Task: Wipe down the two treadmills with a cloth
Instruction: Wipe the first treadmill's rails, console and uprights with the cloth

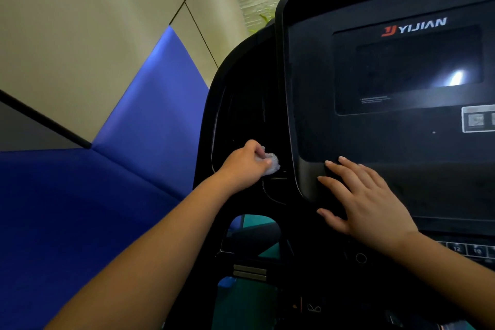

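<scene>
Gripping a bunched white cloth (272, 164), left hand (246, 165) presses it into the treadmill console (308, 128)'s dark side recess; unwiped recess runs up, away from fingertips. Right hand (367, 201) lies flat, fingers spread, beside.

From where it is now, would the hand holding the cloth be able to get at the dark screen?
Probably yes. The left hand with the cloth is just beside the console, and nothing lies between it and the screen. The right hand rests lower, off that path.
</scene>
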Motion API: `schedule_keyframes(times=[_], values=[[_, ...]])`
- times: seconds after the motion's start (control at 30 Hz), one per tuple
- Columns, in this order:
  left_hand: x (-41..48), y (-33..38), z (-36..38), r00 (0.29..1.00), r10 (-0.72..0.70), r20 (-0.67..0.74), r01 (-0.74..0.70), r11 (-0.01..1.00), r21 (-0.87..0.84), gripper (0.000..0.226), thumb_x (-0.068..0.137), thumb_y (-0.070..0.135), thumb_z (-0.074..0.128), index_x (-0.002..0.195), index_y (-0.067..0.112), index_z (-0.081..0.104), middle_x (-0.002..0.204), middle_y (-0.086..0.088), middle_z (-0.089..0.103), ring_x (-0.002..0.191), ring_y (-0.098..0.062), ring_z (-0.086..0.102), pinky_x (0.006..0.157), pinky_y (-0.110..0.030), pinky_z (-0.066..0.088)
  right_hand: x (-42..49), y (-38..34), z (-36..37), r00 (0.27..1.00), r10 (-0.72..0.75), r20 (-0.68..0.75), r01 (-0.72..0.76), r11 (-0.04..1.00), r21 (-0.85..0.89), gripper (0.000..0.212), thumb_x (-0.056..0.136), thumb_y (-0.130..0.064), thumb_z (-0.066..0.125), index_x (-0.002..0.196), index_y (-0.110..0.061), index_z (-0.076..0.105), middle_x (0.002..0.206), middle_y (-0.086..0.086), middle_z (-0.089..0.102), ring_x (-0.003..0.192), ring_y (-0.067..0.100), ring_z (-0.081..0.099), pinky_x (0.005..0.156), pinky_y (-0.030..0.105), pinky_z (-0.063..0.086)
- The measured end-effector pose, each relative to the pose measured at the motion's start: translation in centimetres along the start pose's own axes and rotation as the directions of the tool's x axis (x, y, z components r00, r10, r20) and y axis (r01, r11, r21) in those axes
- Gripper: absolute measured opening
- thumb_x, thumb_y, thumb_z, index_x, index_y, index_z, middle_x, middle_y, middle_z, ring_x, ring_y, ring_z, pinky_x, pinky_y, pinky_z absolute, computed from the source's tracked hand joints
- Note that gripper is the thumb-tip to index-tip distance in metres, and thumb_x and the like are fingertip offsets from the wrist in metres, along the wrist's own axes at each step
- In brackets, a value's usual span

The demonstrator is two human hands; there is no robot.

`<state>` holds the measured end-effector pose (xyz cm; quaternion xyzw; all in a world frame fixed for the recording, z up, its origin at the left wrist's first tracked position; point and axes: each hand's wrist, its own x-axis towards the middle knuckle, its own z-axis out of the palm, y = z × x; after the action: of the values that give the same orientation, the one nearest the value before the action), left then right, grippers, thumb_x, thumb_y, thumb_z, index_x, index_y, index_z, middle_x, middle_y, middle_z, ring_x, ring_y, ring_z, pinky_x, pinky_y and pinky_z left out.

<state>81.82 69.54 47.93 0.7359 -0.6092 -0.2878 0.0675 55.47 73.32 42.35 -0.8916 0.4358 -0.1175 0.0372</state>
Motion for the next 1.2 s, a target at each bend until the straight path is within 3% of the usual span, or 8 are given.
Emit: schedule_keyframes(times=[0.13,0.3,0.4,0.53,0.73,0.83,1.03,1.2], values=[[-0.5,-0.1,-0.3,1.000,0.013,0.009,-0.012,0.992,-0.128,0.036,0.082,0.041,0.068,0.108,0.022,0.051,0.135,0.000,0.051,0.103,-0.013,0.053,0.079,-0.023,0.044,0.1,-0.2,0.0,1.000,0.006,0.010,-0.006,1.000,-0.010,0.065,0.085,-0.062,0.037,0.128,-0.018,0.059,0.143,0.010,0.047,0.139,0.028,0.036,0.111,0.048,0.033],[-0.9,-0.2,-0.7,0.995,0.072,0.068,-0.085,0.974,0.212,0.040,0.090,0.052,0.050,0.118,0.024,0.045,0.120,-0.006,0.057,0.096,-0.021,0.057,0.081,-0.037,0.050,0.0,-0.1,-0.1,1.000,0.010,0.011,-0.010,1.000,-0.010,0.066,0.085,-0.062,0.035,0.129,-0.018,0.058,0.144,0.010,0.046,0.139,0.028,0.035,0.112,0.047,0.031],[-0.7,-1.3,-2.6,0.992,0.089,0.092,-0.125,0.820,0.558,0.046,0.098,0.050,0.031,0.125,0.015,0.044,0.115,-0.014,0.060,0.098,-0.030,0.055,0.076,-0.038,0.042,0.0,0.0,0.0,1.000,0.001,0.009,-0.001,1.000,-0.009,0.065,0.086,-0.062,0.036,0.129,-0.018,0.057,0.144,0.009,0.046,0.139,0.027,0.034,0.112,0.046,0.030],[-0.7,-3.6,-3.1,0.954,0.293,0.063,-0.202,0.475,0.857,0.049,0.100,0.044,0.019,0.128,0.015,0.046,0.102,-0.007,0.064,0.099,-0.025,0.048,0.083,-0.038,0.031,-0.1,0.2,0.3,1.000,0.000,-0.008,0.000,1.000,-0.005,0.063,0.087,-0.061,0.039,0.130,-0.019,0.056,0.145,0.009,0.045,0.140,0.027,0.033,0.112,0.046,0.029],[1.3,-5.0,-5.6,0.817,0.576,-0.024,-0.233,0.368,0.900,0.046,0.092,0.048,0.027,0.101,0.019,0.062,0.080,-0.001,0.065,0.089,-0.025,0.052,0.080,-0.039,0.029,-0.2,0.4,0.7,1.000,-0.010,-0.025,0.010,1.000,-0.018,0.061,0.087,-0.061,0.042,0.130,-0.020,0.055,0.145,0.008,0.045,0.140,0.027,0.033,0.112,0.044,0.028],[2.1,-5.2,-6.9,0.828,0.559,-0.034,-0.221,0.383,0.897,0.044,0.092,0.054,0.030,0.102,0.023,0.059,0.087,0.005,0.065,0.097,-0.022,0.051,0.083,-0.038,0.026,-0.1,0.4,0.7,0.999,-0.011,-0.038,0.011,1.000,-0.009,0.061,0.087,-0.061,0.043,0.130,-0.020,0.055,0.144,0.008,0.046,0.140,0.027,0.034,0.111,0.045,0.030],[-0.2,-5.1,-4.0,0.939,0.344,0.004,-0.228,0.612,0.757,0.048,0.089,0.066,0.035,0.119,0.031,0.050,0.100,0.001,0.056,0.104,-0.019,0.048,0.092,-0.037,0.028,-0.3,0.4,0.9,0.999,-0.015,-0.041,0.014,1.000,-0.017,0.060,0.087,-0.061,0.046,0.131,-0.021,0.055,0.144,0.008,0.046,0.140,0.027,0.033,0.112,0.045,0.030],[-0.3,-4.2,-3.5,0.986,0.164,-0.025,-0.133,0.872,0.470,0.041,0.082,0.066,0.049,0.108,0.035,0.050,0.097,0.003,0.054,0.094,-0.020,0.053,0.087,-0.034,0.041,-0.1,0.4,0.8,1.000,-0.011,-0.023,0.010,1.000,-0.017,0.060,0.087,-0.062,0.045,0.130,-0.021,0.055,0.145,0.007,0.045,0.140,0.026,0.033,0.112,0.044,0.030]])
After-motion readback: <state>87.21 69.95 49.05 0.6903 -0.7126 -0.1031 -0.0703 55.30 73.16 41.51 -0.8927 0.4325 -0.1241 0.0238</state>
